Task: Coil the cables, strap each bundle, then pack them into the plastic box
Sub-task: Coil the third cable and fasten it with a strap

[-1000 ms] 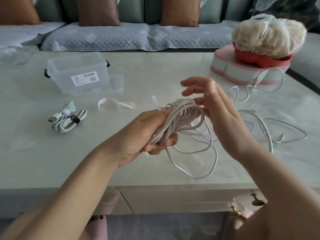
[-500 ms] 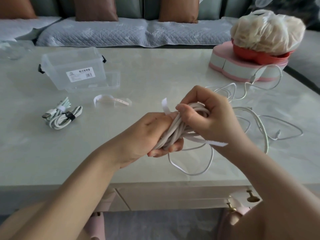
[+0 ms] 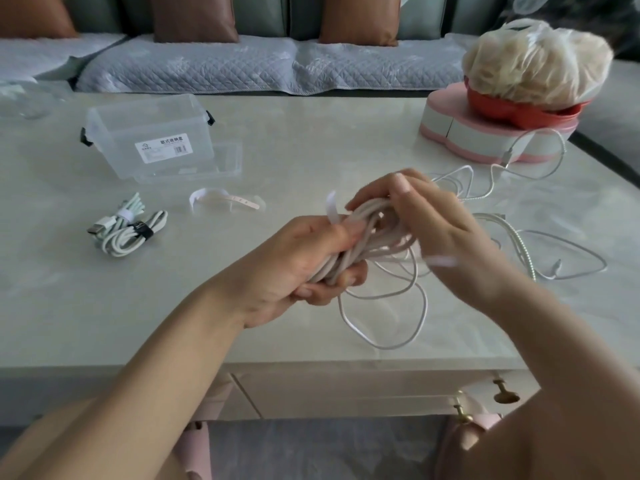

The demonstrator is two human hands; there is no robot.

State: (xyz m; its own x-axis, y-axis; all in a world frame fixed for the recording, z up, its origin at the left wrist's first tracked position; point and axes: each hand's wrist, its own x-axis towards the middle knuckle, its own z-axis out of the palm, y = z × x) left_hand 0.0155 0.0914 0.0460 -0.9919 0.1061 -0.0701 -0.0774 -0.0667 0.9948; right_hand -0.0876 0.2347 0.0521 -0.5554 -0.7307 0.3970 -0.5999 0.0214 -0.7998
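Observation:
My left hand [image 3: 301, 258] grips a coil of pale cable [image 3: 349, 258] above the table's near edge, and loose loops of it hang down onto the table. A white strap [image 3: 331, 206] sticks up beside my left thumb, and its other end shows blurred under my right palm. My right hand [image 3: 426, 216] lies over the far side of the coil with fingers curled on the strap. Two strapped cable bundles [image 3: 130, 230] lie at the left. The clear plastic box [image 3: 152, 136] stands open behind them.
A spare strap [image 3: 225, 199] lies on the table between the box and my hands. Loose silver cables [image 3: 530, 237] sprawl at the right. A pink and white heart-shaped box [image 3: 485, 140] with a red bowl and a bagged bundle stands at the back right. A sofa runs behind.
My right hand closed onto the coil, pulled the strap's free end down across it, then shifted up over the coil. The left hand kept its grip.

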